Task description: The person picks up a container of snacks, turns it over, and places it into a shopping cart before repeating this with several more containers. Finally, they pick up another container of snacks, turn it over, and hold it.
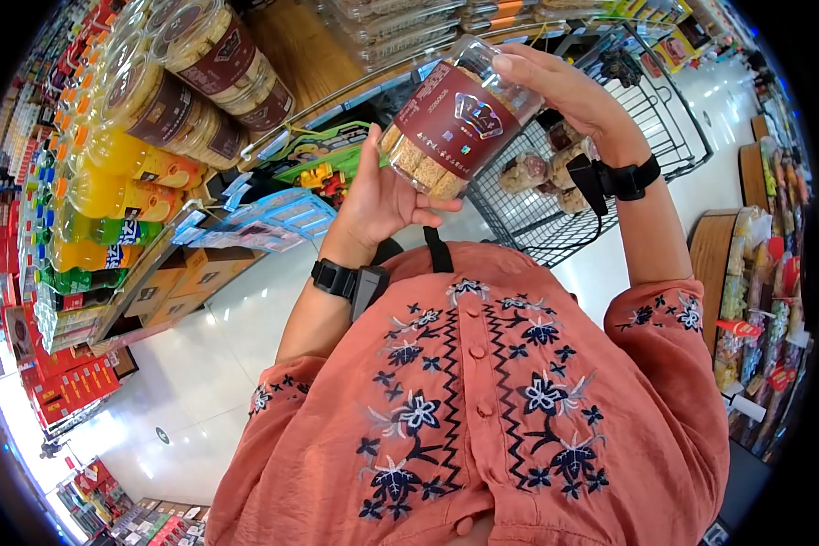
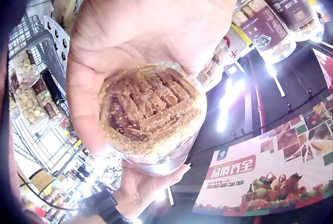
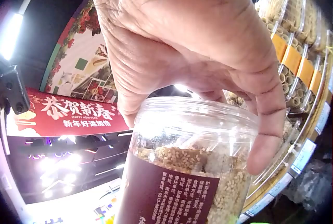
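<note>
A clear plastic jar of sesame-coated biscuit sticks (image 1: 464,114) with a dark red label is held tilted in front of the chest. My left hand (image 1: 387,200) holds its base end, thumb along one side and fingers beneath. In the left wrist view that hand (image 2: 151,26) curls round the jar's bottom (image 2: 156,115), where the sticks show through. Around the lid end curls my right hand (image 1: 569,96). The right wrist view has its thumb and fingers (image 3: 268,146) on opposite sides of the clear lid (image 3: 197,112).
Behind the jar stands a wire shopping cart (image 1: 541,214) with several packed jars (image 1: 528,173) inside. To the left, a shelf carries stacked jars (image 1: 214,59) and orange drink bottles (image 1: 123,196). Snack racks (image 1: 760,300) line the right side above a shiny tiled floor (image 1: 214,364).
</note>
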Motion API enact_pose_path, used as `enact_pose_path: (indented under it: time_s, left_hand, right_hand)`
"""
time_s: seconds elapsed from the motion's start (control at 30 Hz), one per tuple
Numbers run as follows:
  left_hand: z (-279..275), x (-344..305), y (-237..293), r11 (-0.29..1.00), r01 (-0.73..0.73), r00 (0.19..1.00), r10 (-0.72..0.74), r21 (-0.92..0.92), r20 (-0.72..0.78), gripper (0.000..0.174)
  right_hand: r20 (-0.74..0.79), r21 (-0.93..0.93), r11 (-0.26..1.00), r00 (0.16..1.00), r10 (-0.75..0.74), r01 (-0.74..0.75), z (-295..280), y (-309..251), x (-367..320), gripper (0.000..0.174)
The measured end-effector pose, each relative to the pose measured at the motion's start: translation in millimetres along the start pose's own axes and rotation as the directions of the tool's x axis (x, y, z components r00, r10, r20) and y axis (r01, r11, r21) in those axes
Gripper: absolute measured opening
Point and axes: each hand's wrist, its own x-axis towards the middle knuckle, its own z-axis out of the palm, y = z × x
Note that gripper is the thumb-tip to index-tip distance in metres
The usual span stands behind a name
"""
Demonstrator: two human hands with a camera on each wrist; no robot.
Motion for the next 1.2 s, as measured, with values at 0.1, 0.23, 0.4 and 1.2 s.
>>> enact_pose_path:
  time_s: [0.1,0.23,0.4,1.2]
  left_hand:
    - [0,-1,0,1.0,0.0,1.0,0.0,-0.002,-0.004,0.094]
    - [-1,-2,0,1.0,0.003,1.0,-0.003,-0.014,-0.007,0.094]
    - [0,-3,0,1.0,0.004,1.0,-0.004,-0.012,-0.008,0.096]
    - [2,-9,-4,1.0,-0.026,1.0,0.026,0.005,-0.009,0.099]
  right_hand:
    - [0.004,-0.006,1.0,1.0,-0.011,0.011,0,3,1,0.063]
    - [0.015,-0.006,1.0,1.0,-0.007,0.007,2,-2,1,0.062]
    - [0.026,0.005,1.0,1.0,0.002,-0.002,-1,0,3,0.082]
    - [0.027,0.017,1.0,0.999,-0.024,0.024,6,-7,0,0.07]
